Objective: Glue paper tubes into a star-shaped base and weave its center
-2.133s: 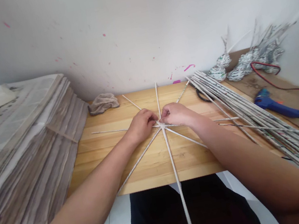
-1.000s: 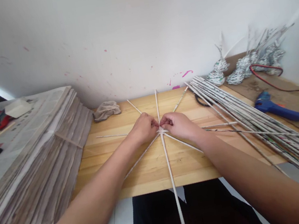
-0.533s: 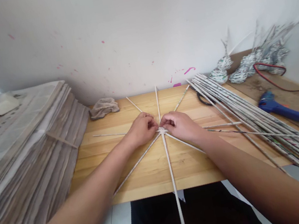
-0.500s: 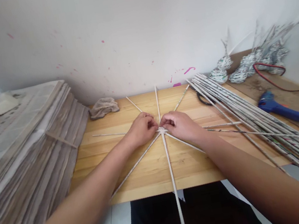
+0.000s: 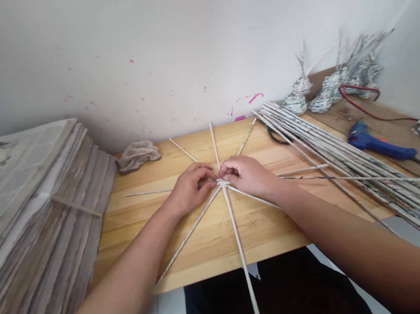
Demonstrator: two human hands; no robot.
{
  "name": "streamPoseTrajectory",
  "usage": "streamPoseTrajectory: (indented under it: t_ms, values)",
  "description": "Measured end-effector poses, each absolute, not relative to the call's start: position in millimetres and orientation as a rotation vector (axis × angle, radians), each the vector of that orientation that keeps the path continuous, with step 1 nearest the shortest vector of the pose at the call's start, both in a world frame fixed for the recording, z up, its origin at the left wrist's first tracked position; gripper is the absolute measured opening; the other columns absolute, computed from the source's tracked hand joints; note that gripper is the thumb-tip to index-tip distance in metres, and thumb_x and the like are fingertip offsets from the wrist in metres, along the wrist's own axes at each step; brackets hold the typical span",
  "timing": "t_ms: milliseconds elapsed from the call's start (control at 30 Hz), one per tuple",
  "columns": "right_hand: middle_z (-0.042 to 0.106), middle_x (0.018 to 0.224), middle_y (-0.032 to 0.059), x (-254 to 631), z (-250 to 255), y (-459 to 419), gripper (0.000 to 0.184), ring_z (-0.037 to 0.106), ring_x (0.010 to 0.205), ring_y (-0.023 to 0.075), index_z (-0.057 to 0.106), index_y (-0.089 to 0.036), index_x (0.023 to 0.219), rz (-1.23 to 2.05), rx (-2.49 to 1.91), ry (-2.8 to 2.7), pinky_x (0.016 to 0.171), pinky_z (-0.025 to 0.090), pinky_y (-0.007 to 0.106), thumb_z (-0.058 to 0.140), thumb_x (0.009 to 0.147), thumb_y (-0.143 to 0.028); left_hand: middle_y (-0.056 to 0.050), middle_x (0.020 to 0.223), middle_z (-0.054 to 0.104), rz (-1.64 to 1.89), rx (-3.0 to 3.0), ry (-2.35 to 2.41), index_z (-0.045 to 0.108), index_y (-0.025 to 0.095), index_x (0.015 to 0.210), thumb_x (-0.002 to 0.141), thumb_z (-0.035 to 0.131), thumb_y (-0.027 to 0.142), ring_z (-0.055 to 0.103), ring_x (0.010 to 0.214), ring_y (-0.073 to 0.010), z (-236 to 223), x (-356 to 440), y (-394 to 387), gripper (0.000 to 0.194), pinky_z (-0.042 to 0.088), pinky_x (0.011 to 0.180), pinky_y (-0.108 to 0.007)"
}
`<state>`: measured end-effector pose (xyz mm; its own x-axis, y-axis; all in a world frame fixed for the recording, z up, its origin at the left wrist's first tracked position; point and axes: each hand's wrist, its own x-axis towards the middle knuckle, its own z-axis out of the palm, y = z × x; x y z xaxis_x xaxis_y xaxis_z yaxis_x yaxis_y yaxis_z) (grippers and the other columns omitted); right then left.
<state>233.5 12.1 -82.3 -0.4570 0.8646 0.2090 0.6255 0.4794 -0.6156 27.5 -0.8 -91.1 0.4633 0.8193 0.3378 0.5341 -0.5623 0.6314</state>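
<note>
**Left grip [image 5: 192,187] and right grip [image 5: 249,174] meet at the hub [image 5: 223,183] of a star of rods [image 5: 236,233]**

From here, pale thin rods cross on a wooden surface [image 5: 266,233], fanning out like spokes. Their hub lies directly between the grips: just right of the left fingertips, just left of the right ones, so neither is clearly nearer. The right grip looks pinched on the hub's edge, thumb against forefinger. The left grip is loosely curled, its tips at the opposite edge; I cannot tell whether it holds anything. The star's longest-looking spoke runs from between the grips toward the person, over the lap [image 5: 307,291]. Beyond the right grip, a dark-flecked rod [image 5: 321,176] stretches rightward across a bundle of rods [image 5: 325,143].
</note>
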Motion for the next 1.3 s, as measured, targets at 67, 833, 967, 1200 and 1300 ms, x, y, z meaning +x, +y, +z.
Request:
streamPoseTrajectory:
  t_ms: [67, 833, 967, 1200, 1300]
  values:
    - [0.066, 0.077, 0.0019, 234, -83, 12, 0.014, 0.055, 0.068, 0.0119, 0.072, -0.018, 0.081, 0.650, -1.243, -2.213, 0.066, 0.039, 0.023, 0.061, 0.078, -0.010, -0.009, 0.111, 0.062, 0.880, 2.281, 1.122, 0.069, 0.020, 0.097, 0.084, 0.064, 0.027, 0.061, 0.102, -0.0198, -91, 27, -1, 0.016, 0.051, 0.088, -0.033]
    - [0.068, 0.072, -0.0004, 245, -62, 1, 0.015, 0.057, 0.063, 0.0103, 0.069, -0.017, 0.086, 0.659, -1.319, -2.260, 0.057, 0.037, 0.021, 0.060, 0.077, -0.011, -0.008, 0.109, 0.065, 0.874, 2.399, 1.097, 0.070, 0.022, 0.101, 0.086, 0.062, 0.027, 0.059, 0.105, -0.0206, -94, 29, -1, 0.018, 0.047, 0.094, -0.037]
    - [0.067, 0.071, -0.0003, 244, -61, 2, 0.018, 0.055, 0.062, 0.0105, 0.072, -0.018, 0.085, 0.629, -1.294, -2.314, 0.059, 0.035, 0.022, 0.058, 0.077, -0.009, -0.008, 0.108, 0.066, 0.890, 2.469, 1.064, 0.070, 0.024, 0.105, 0.089, 0.059, 0.029, 0.059, 0.104, -0.0204, -93, 31, -2, 0.020, 0.046, 0.093, -0.037]
    - [0.068, 0.073, 0.0017, 240, -59, 2, 0.022, 0.054, 0.064, 0.0123, 0.074, -0.018, 0.084, 0.517, -1.268, -2.405, 0.062, 0.033, 0.023, 0.057, 0.076, -0.006, -0.005, 0.101, 0.068, 0.908, 2.583, 1.018, 0.075, 0.026, 0.097, 0.089, 0.061, 0.033, 0.058, 0.094, -0.0185, -95, 34, -3, 0.017, 0.044, 0.088, -0.035]
    - [0.066, 0.070, 0.0010, 239, -57, 1, 0.023, 0.052, 0.062, 0.0126, 0.074, -0.018, 0.086, 0.472, -1.265, -2.443, 0.061, 0.032, 0.024, 0.056, 0.077, -0.006, -0.005, 0.102, 0.068, 0.907, 2.575, 1.049, 0.075, 0.027, 0.097, 0.088, 0.063, 0.032, 0.058, 0.095, -0.0187, -96, 34, -3, 0.016, 0.044, 0.088, -0.035]
